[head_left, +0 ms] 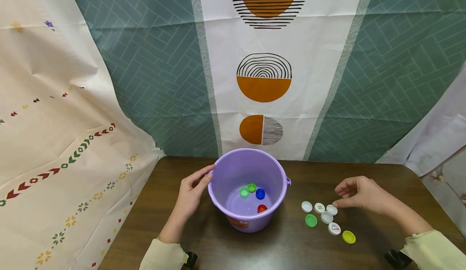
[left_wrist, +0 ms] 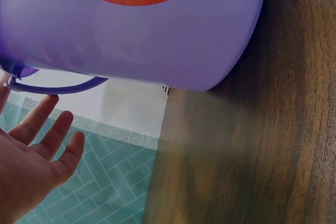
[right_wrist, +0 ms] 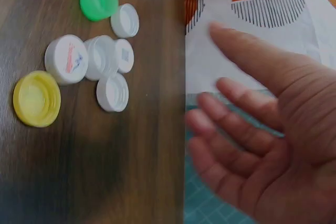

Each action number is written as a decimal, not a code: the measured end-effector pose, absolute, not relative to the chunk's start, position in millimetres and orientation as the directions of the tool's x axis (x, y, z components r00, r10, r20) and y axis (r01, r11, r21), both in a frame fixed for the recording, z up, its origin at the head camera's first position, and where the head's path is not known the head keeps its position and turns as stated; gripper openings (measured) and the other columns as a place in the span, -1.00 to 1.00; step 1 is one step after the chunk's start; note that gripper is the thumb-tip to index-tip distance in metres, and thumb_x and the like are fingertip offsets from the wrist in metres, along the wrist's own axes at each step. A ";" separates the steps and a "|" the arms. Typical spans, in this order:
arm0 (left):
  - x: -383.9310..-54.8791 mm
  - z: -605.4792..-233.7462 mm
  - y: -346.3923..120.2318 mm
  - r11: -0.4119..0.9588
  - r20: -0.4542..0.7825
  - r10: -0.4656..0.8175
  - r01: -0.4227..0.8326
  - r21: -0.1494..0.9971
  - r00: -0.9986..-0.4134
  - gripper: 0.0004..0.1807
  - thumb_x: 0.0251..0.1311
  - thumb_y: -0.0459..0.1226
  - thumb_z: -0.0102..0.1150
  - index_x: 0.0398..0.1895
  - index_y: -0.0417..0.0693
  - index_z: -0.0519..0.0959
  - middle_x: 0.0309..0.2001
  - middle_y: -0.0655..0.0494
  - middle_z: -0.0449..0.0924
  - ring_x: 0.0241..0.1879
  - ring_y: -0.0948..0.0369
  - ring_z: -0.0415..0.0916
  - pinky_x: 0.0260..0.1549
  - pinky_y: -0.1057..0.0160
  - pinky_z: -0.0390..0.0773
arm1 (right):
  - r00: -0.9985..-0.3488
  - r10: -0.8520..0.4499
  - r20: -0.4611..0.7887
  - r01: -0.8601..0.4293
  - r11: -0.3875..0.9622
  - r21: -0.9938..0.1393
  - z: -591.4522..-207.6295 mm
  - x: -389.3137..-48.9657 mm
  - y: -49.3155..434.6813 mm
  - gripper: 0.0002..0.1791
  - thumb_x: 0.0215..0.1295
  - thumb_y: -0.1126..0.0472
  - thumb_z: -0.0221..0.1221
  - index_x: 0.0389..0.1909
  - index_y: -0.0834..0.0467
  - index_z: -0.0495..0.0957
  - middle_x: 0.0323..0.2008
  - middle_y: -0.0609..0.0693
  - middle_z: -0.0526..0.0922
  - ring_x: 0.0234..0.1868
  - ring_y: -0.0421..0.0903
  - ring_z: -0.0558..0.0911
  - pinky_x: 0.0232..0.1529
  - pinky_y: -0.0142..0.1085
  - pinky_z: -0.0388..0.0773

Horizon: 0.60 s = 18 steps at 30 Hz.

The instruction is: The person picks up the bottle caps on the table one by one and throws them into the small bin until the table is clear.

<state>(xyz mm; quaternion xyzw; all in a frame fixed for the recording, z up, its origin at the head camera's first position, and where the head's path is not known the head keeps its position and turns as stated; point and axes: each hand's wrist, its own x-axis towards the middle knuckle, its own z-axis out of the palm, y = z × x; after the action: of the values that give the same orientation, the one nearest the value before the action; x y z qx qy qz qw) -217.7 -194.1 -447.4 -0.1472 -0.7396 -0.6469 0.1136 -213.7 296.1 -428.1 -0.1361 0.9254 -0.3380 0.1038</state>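
Left grip (head_left: pixel 193 187) apparently touches the bucket (head_left: pixel 251 169), rim (head_left: pixel 247 149) cropped in wrist view.

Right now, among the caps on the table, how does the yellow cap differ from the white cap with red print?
Pose: the yellow cap lies hollow side up; the red-printed white cap lies closed side up. Look: the yellow cap shows no print; the red-printed white cap does. Place: the red-printed white cap is nearer the bucket than the yellow cap. Both are round and lie on the table.
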 end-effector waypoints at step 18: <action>-217.4 -447.9 -195.2 0.123 0.368 0.077 0.375 0.919 -0.927 -0.66 0.26 -0.26 0.11 0.11 -0.01 0.55 0.10 -0.01 0.57 0.07 0.25 0.53 -0.01 0.39 0.54 | -0.870 -0.255 -0.421 -0.078 0.916 -0.393 -449.7 -184.7 287.6 -0.29 -0.79 0.12 0.62 -0.52 0.11 0.35 -0.52 -0.02 0.38 -0.47 -0.09 0.34 -0.52 -0.31 0.25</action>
<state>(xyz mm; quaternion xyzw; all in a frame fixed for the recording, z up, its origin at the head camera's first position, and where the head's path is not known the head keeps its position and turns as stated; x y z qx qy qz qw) -217.4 -195.2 -447.9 -0.1526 -0.7404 -0.6443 0.1156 -184.7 287.6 -449.7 -0.0876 0.9492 -0.1849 0.2390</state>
